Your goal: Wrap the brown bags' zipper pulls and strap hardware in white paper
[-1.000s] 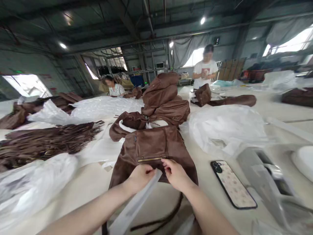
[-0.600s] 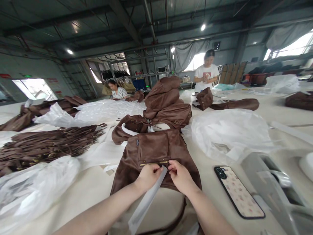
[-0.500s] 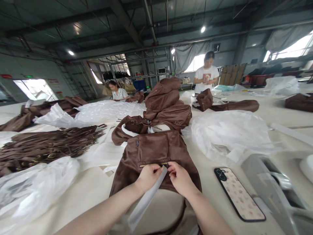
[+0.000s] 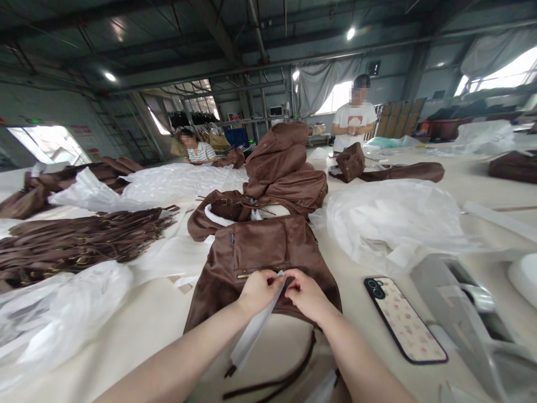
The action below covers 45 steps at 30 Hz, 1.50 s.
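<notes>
A brown leather-look bag [image 4: 260,246] lies flat in front of me, with a gold-toned zipper [image 4: 243,275] across its front panel. My left hand [image 4: 259,292] is closed in a pinch on the upper end of a white wrapping strip [image 4: 254,336]; a dark brown tip pokes out of the strip's lower end. Against the same upper end, over the zipper, my right hand [image 4: 307,295] has its thumb and forefinger drawn together, and what lies between them is hidden. Below the hands a thin brown strap [image 4: 289,378] curves over the pale table.
Stacked brown bags [image 4: 281,162] stand behind this one. At left lie a heap of brown straps [image 4: 79,240] and clear plastic [image 4: 84,313]. A phone [image 4: 405,319], a tape dispenser [image 4: 474,302] and plastic bags [image 4: 390,218] are at right. Two people [image 4: 354,115] work across the table.
My right fingers have come in to the strip's upper end beside my left hand. The strip's lower end, with its brown tip, now shows clear of the left forearm.
</notes>
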Available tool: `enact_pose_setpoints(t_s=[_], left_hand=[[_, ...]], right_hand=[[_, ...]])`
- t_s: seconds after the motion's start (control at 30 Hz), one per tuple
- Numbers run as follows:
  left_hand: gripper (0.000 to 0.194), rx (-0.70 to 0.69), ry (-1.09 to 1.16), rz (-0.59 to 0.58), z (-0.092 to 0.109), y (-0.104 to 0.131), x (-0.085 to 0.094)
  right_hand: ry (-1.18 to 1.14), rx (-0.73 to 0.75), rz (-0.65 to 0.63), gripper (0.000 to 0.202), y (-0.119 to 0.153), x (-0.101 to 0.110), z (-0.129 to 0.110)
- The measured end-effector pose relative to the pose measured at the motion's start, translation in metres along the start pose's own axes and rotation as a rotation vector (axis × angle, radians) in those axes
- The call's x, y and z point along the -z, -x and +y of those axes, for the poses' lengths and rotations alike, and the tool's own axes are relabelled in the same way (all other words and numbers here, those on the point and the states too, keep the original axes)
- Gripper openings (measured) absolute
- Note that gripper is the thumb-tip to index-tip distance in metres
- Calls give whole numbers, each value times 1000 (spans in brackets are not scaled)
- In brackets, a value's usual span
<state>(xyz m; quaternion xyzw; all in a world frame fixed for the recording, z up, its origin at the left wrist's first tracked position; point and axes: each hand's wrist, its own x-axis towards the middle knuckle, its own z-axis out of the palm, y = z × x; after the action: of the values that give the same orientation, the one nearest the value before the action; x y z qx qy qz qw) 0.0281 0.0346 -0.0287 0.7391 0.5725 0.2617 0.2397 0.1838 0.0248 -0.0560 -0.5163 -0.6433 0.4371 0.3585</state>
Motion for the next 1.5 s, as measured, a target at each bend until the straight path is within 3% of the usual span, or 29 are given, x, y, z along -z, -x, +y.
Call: enact_pose_setpoints(t_s=[0.1,0.2,0.37,0.57,0.77,0.9,1.07,1.2,1.37,1.5], left_hand=[[35,13,25,13,0,-3,-2],[36,8,58,13,-3,-6,-4],[39,37,104,6,-11,-8,-4],[34,83,49,19,-16,-6,4],[23,61,-76,60,-7,8,13],[23,-93,-346,40,0,27,13],[31,-297,-797,-13,5,45,1],[32,-332,-899,43,9,50,-9],[30,-302,-754,7,8,49,-6],[24,-42,-109,73,-3,37,7]], right_hand=[[-108,-72,4,36,0,1,-2],[-171,-198,77,19,-1,2,-4],[-189,-329,19,27,-10,-2,-6],[-263,-349,19,25,-17,-18,-9],[-320,-350,42,22,-15,-23,-10],[-355,-317,72,20,-16,-28,-11],[-409,-292,72,26,-15,-31,-11],[-463,-277,18,32,-10,-28,-13],[-415,-247,40,35,-9,-31,-10],[-409,-213,66,34,-9,-33,-8]])
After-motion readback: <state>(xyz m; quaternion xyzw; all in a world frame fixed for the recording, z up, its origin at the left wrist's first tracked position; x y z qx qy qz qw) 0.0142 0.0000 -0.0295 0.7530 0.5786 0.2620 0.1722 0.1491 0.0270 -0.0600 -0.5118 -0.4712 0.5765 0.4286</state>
